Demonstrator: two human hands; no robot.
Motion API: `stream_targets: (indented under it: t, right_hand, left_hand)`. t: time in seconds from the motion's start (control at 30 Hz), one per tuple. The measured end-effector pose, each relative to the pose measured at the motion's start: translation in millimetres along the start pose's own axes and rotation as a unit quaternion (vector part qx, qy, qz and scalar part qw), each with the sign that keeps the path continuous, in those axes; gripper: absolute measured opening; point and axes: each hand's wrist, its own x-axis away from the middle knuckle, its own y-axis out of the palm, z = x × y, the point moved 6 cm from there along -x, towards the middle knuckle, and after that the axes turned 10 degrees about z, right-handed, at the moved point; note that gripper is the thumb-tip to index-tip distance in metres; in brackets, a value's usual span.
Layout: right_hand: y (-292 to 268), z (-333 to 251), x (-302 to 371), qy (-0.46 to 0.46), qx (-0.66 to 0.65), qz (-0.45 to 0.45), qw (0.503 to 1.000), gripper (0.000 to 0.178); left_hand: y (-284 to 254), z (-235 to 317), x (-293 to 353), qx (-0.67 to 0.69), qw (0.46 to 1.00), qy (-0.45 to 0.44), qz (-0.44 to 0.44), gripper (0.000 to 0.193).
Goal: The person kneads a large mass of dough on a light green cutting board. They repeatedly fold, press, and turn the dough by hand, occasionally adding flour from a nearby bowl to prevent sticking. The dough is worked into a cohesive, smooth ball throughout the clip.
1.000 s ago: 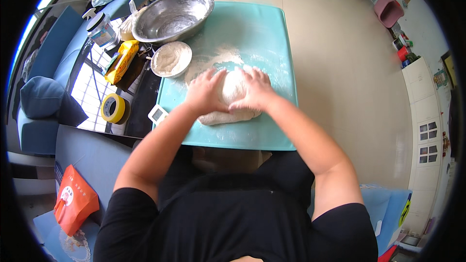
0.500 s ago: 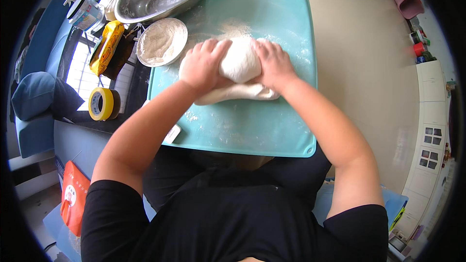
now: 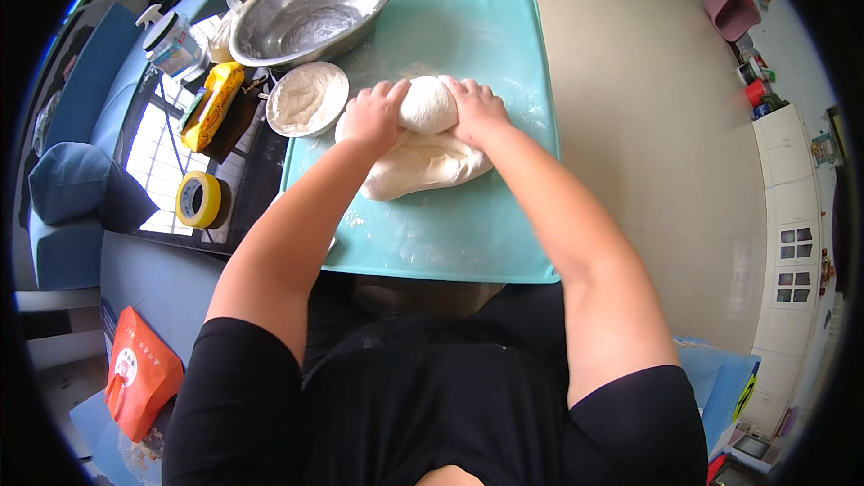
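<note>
A big lump of white dough (image 3: 423, 166) lies on the floured teal tabletop (image 3: 432, 247). Its far part bulges up in a smooth round mound between my two hands, while the near part spreads out as a softer, creased flap. My left hand (image 3: 373, 115) grips the dough's left side, fingers curled over the far edge. On the opposite side my right hand (image 3: 476, 111) holds it the same way, with its fingertips bent over the top. Both palms press against the dough, and the thumbs are mostly hidden.
Left of the dough stands a small bowl (image 3: 341, 101) of flour, with a large steel bowl (image 3: 263, 29) behind it. On a dark glossy surface are a yellow packet (image 3: 212, 106), a tape roll (image 3: 199, 201) and a lidded tub (image 3: 174, 48). An orange bag (image 3: 144, 373) sits lower left.
Both hands have shifted toward the far side of the dough, still gripping it. More of the near flap shows now. The whole view has also shifted a little.
</note>
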Motion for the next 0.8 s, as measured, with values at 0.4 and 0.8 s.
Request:
stream_targets:
  t: [0.4,0.8]
  right_hand:
    - [-41.1,-51.1,119.3,-0.104,-0.072,0.038,0.991,0.103]
    - [-8.7,-7.0,53.1,-0.179,-0.078,0.037,0.980,0.103]
  left_hand:
    - [-62.8,51.0,96.7,0.084,0.995,0.048,-0.033,0.101]
    - [-31.6,20.5,43.3,0.070,0.997,0.019,-0.028,0.081]
